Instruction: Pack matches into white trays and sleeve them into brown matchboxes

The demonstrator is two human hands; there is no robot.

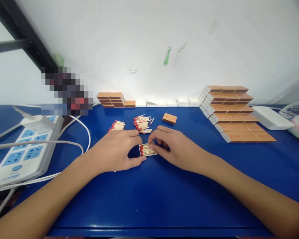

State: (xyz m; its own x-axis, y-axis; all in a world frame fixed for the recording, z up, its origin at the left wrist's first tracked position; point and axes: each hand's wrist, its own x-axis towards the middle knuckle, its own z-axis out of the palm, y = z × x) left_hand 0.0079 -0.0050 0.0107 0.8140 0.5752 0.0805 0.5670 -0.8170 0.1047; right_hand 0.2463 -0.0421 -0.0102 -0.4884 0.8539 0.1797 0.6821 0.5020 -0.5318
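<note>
A small white matchbox tray [155, 154] filled with red-headed matches [146, 149] lies on the blue table between my hands. My left hand [114, 149] curves around its left end, with the index finger at the far edge and the thumb at the near edge. My right hand [173, 146] is closed at the tray's right end, thumb and index fingertips pinched over the matches. Just beyond the hands lie a loose heap of matches [142, 124] and a smaller pile of matches [118, 125], partly behind my left hand. An orange matchbox cover [169, 118] lies farther right.
Stepped stacks of matchboxes [235, 118] stand at the right, and a smaller matchbox stack [111, 99] stands at the back left. White trays [171, 103] line the wall. A power strip [22, 146] with cables occupies the left; a white adapter [272, 118] is far right.
</note>
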